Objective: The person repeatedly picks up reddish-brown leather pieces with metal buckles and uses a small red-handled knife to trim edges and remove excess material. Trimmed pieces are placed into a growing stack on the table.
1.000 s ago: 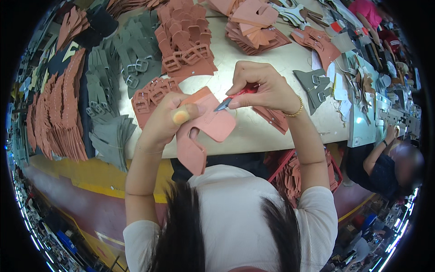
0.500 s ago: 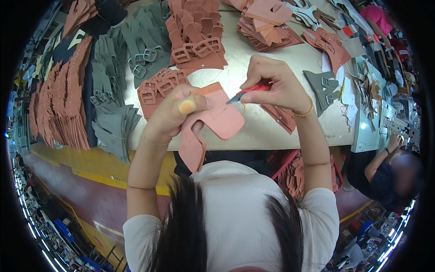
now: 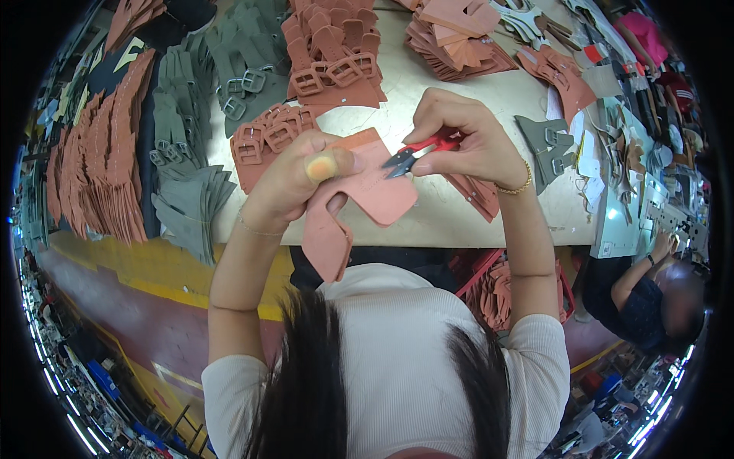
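Note:
My left hand (image 3: 294, 172), its thumb wrapped in a pale covering with a yellow patch, grips a salmon-coloured leather piece (image 3: 381, 193) by its left side. The piece has a lobed outline, a narrow tail hanging down and a line of stitch holes across its face. In my right hand (image 3: 470, 126) are red-handled thread snips (image 3: 399, 162), closed on by thumb and fingers. The dark blades stand apart, their tips over the leather near the stitching. Whether they touch it I cannot tell. Just beyond my left hand lie salmon buckled straps (image 3: 264, 138).
Piles of salmon straps (image 3: 332, 53) and grey-green straps (image 3: 183, 115) cover the table's left and far side. More salmon pieces (image 3: 455, 38) are stacked far right, with a grey-green buckled piece (image 3: 544, 145) nearer. A red crate (image 3: 482, 271) sits below the edge. A person (image 3: 646, 294) works at right.
The snips' blades have parted, where before they looked closed together. The leather piece has shifted slightly up and right, and the whole view has moved a little.

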`<state>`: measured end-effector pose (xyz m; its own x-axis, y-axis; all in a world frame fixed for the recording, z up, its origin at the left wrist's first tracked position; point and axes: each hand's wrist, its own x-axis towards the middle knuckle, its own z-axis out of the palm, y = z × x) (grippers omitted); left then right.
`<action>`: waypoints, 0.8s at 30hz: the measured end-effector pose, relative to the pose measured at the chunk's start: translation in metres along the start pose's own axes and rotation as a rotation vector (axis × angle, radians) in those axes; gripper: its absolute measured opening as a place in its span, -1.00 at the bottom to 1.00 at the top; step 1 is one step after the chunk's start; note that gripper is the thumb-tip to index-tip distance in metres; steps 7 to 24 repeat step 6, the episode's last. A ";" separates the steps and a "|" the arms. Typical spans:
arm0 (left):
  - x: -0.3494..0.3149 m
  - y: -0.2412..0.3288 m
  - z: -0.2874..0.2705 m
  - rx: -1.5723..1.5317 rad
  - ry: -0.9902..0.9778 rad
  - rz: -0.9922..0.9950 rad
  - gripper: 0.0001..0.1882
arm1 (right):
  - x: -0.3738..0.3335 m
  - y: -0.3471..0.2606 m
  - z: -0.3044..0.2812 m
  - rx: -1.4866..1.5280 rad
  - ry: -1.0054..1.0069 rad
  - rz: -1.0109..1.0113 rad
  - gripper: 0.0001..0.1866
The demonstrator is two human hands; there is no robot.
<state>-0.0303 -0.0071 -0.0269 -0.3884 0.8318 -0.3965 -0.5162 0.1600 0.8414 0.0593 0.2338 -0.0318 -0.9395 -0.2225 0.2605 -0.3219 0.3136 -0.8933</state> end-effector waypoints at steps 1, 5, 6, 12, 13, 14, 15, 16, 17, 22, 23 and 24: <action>0.001 -0.003 0.001 -0.009 0.062 0.011 -0.68 | -0.001 0.002 0.002 0.022 0.004 0.006 -0.78; 0.006 -0.006 0.006 -0.071 0.221 0.104 -0.51 | -0.004 0.006 -0.004 -0.022 0.309 0.057 -0.83; 0.003 -0.006 0.007 -0.074 0.244 0.126 -0.43 | -0.009 0.005 -0.001 0.065 0.412 0.077 -0.84; 0.003 -0.006 0.007 -0.074 0.244 0.126 -0.43 | -0.009 0.005 -0.001 0.065 0.412 0.077 -0.84; 0.003 -0.006 0.007 -0.074 0.244 0.126 -0.43 | -0.009 0.005 -0.001 0.065 0.412 0.077 -0.84; 0.003 -0.006 0.007 -0.074 0.244 0.126 -0.43 | -0.009 0.005 -0.001 0.065 0.412 0.077 -0.84; 0.003 -0.006 0.007 -0.074 0.244 0.126 -0.43 | -0.009 0.005 -0.001 0.065 0.412 0.077 -0.84; 0.003 -0.006 0.007 -0.074 0.244 0.126 -0.43 | -0.009 0.005 -0.001 0.065 0.412 0.077 -0.84; 0.003 -0.006 0.007 -0.074 0.244 0.126 -0.43 | -0.009 0.005 -0.001 0.065 0.412 0.077 -0.84; 0.003 -0.006 0.007 -0.074 0.244 0.126 -0.43 | -0.009 0.005 -0.001 0.065 0.412 0.077 -0.84; 0.003 -0.006 0.007 -0.074 0.244 0.126 -0.43 | -0.009 0.005 -0.001 0.065 0.412 0.077 -0.84; 0.003 -0.006 0.007 -0.074 0.244 0.126 -0.43 | -0.009 0.005 -0.001 0.065 0.412 0.077 -0.84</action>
